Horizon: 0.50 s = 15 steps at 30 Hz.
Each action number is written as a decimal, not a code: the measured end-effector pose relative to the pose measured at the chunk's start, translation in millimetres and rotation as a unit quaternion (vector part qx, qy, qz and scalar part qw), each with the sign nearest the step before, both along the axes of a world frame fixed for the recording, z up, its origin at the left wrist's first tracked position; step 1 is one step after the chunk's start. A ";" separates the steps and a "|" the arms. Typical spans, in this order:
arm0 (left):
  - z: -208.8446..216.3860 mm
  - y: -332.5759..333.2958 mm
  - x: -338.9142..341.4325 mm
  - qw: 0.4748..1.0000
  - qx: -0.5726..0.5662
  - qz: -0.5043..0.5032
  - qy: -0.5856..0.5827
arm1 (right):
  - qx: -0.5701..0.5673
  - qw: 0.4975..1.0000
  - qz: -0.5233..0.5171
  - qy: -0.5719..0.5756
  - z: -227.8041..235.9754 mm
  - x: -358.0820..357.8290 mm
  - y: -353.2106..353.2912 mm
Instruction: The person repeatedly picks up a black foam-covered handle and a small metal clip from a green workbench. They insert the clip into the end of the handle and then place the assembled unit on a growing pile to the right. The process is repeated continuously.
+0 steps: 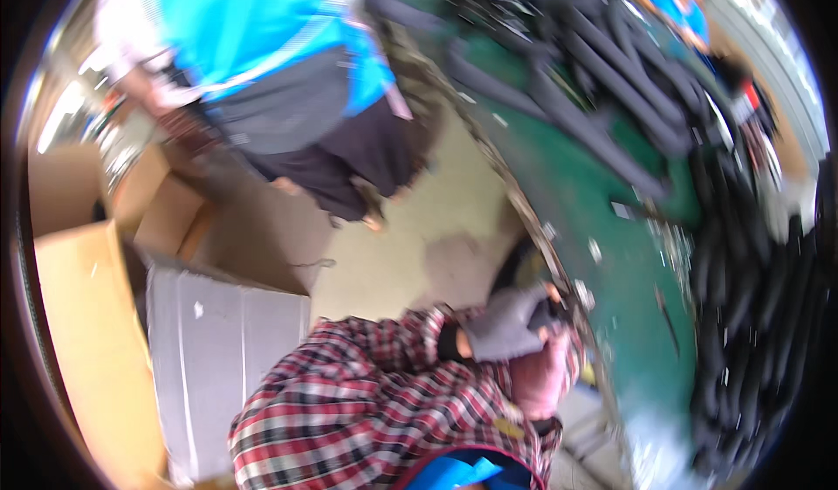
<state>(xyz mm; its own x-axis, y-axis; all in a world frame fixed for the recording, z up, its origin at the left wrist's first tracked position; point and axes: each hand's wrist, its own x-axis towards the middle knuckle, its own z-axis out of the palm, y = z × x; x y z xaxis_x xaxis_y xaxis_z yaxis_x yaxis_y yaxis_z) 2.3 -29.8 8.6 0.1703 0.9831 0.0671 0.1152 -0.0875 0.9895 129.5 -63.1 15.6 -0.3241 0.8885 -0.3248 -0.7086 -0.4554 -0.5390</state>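
My left hand [506,324], in a grey glove with a black cuff, reaches to the edge of the green table. Its fingers are bent around a small dark thing [550,317] that blur keeps me from naming. Just below it is a pink shape [539,376] beside a plaid sleeve, apparently my right hand or its glove. Its fingers are smeared and partly hidden, so their pose does not show. Plaid sleeves [340,394] cover my forearms. Close to the hands, a dark curved piece [515,263] hangs by the table's edge.
Long dark foam-like tubes [602,80] lie heaped on the green table [567,176], with more black tubes [759,342] bunched at right. A person in a blue vest [253,27] stands ahead; another person [676,6] is farther off. Cardboard boxes [96,333] and a grey box [223,359] stand left.
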 end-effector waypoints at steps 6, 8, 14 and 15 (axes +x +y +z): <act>-11.8 -7.5 -11.2 0.997 -0.056 0.031 -0.031 | 0.076 0.984 -0.100 -0.124 -21.0 -7.3 -0.7; -21.2 -4.8 -5.4 0.994 -0.051 0.030 -0.088 | 0.041 0.979 -0.158 -0.120 -27.5 -13.3 -0.5; -21.8 -0.1 -1.0 0.999 -0.031 -0.011 -0.023 | 0.043 0.976 -0.156 -0.143 -21.0 -6.4 -2.5; -23.0 -0.3 1.4 0.999 -0.032 -0.005 -0.020 | 0.043 0.978 -0.143 -0.143 -22.6 -5.6 -2.7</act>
